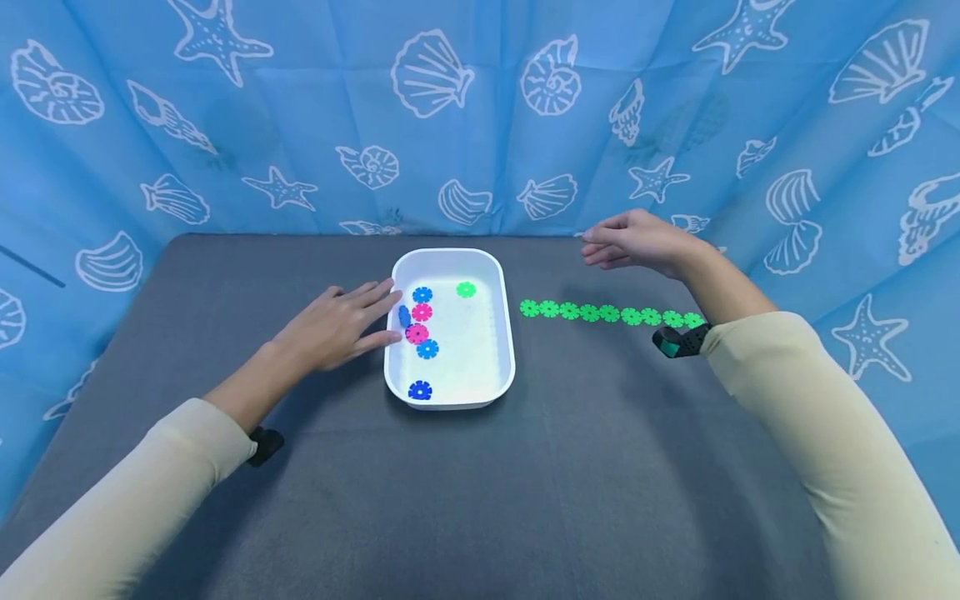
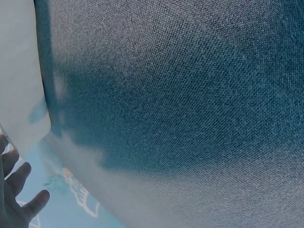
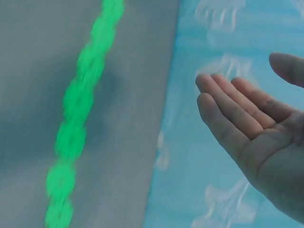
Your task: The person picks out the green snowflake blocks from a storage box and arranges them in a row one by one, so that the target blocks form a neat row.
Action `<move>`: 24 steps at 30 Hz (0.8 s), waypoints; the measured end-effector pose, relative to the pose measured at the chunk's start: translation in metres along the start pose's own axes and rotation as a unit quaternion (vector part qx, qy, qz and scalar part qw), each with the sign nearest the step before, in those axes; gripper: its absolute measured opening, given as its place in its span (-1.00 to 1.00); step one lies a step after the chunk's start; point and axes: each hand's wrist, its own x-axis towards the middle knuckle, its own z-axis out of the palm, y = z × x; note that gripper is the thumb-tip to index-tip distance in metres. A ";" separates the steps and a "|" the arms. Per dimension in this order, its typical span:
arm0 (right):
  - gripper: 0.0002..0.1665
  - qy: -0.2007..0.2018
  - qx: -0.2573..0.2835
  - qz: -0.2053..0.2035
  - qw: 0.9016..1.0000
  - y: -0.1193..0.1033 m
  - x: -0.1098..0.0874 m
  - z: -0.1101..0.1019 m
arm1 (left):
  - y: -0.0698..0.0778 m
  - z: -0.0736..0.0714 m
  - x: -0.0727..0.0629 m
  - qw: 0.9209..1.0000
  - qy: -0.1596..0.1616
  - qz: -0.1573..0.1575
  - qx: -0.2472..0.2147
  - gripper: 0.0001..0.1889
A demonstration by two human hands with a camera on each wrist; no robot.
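Note:
A white tray [image 1: 472, 358] holds several notched plastic discs: blue discs [image 1: 422, 295], pink discs [image 1: 422, 312] and a lone green disc [image 1: 466, 289]. At the tray's left rim lies my left hand [image 1: 333, 329], its fingers extended and spread over the edge; whether it touches the rim is unclear. To the right of the tray, several green discs form a row [image 1: 589, 313] on the cloth. My right hand [image 1: 637, 242] hovers beyond this row. In the right wrist view its palm [image 3: 280, 147] faces the camera with nothing in it, fingers loosely extended.
Grey cloth [image 1: 480, 500] covers the table. Behind it hangs a blue curtain [image 1: 315, 100] with white shell and starfish prints, close to the table's far edge. My right forearm passes over the right end of the green row.

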 end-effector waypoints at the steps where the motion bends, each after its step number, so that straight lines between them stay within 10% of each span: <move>1: -0.28 -0.004 0.007 -0.003 1.000 -0.008 0.004 0.006 | 0.000 0.000 0.000 1.000 -0.001 0.000 -0.001 -0.20; 11: -0.31 -0.035 0.084 0.011 0.996 -0.058 0.043 0.061 | 0.000 -0.001 0.000 1.000 -0.005 -0.003 -0.005 -0.20; 24: -0.31 -0.068 0.111 0.078 0.988 -0.067 0.079 0.119 | 0.000 0.001 0.002 1.000 -0.011 -0.008 0.003 -0.19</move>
